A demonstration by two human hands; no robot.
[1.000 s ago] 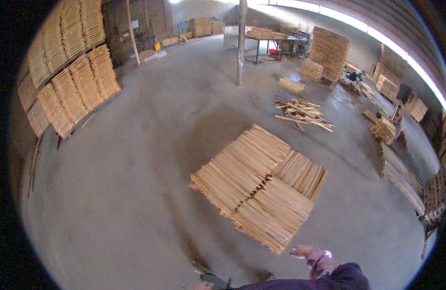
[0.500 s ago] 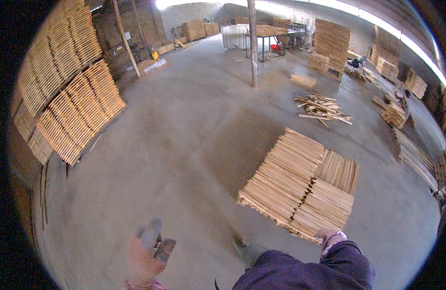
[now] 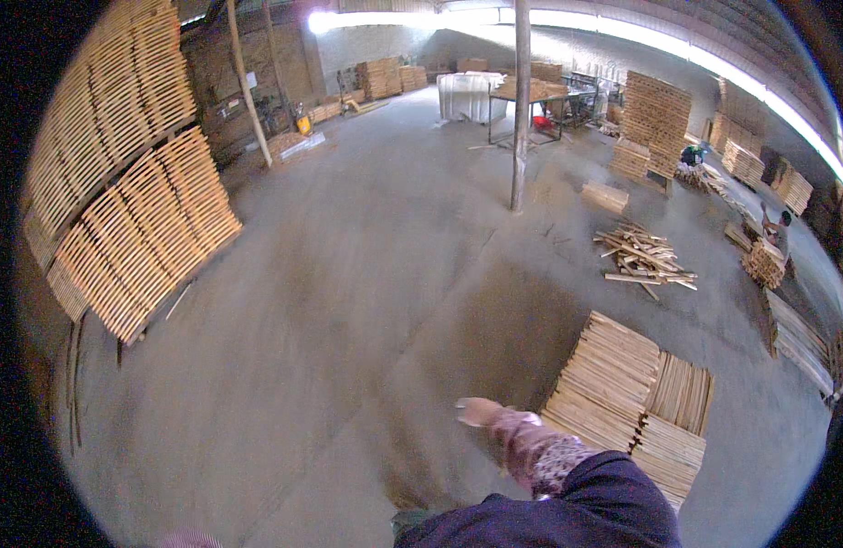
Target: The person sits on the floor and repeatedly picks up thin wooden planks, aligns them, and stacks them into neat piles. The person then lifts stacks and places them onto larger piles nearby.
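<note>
My right hand [image 3: 479, 412] reaches forward and to the left over the concrete floor, its patterned pink cuff and dark sleeve behind it. Its fingers are small and blurred, with something pale at the tips; I cannot tell how they are held. Just right of the arm lies a low stack of wooden slats [image 3: 613, 361], laid in neat rows and partly covered by my sleeve. The hand is apart from the stack. Only a scrap of striped pink cuff [image 3: 193, 540] shows at the lower left edge; my left hand itself is out of sight.
Tall stacked slats [image 3: 152, 233] stand at the left. A post [image 3: 520, 119] rises ahead, with a table [image 3: 531, 91] behind it. A loose slat pile [image 3: 645, 256] lies ahead right. Two people [image 3: 694, 155] work among wood at the far right.
My right hand has left the near edge of the slat stack and swung left over the floor. My left hand has dropped out of view. The view has shifted, moving the stack lower and right.
</note>
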